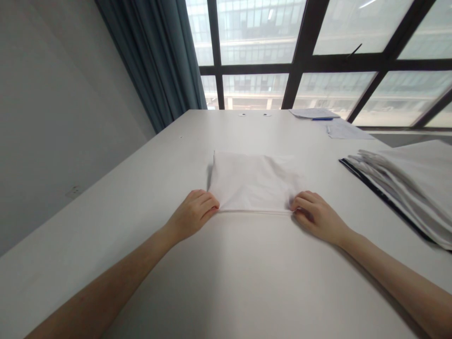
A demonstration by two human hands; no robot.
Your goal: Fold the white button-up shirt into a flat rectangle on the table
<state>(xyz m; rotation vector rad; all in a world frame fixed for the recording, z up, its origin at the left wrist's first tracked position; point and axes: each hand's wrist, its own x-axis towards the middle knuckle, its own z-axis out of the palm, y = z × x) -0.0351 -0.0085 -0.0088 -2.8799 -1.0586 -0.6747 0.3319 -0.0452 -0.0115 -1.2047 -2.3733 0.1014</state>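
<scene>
A folded white cloth (252, 181) lies flat on the white table (226, 282), a little beyond the middle. My left hand (193, 213) pinches its near left corner with the fingers curled. The near right corner is pinched the same way by my right hand (316, 215). Both forearms stretch out over the table toward the cloth's near edge, which runs straight between the two hands.
A stack of white folded cloths on a dark board (406, 183) sits at the right edge. Papers (348, 129) and a blue pen (322, 119) lie at the far right. A dark curtain (158, 61) and a large window (318, 52) stand behind the table.
</scene>
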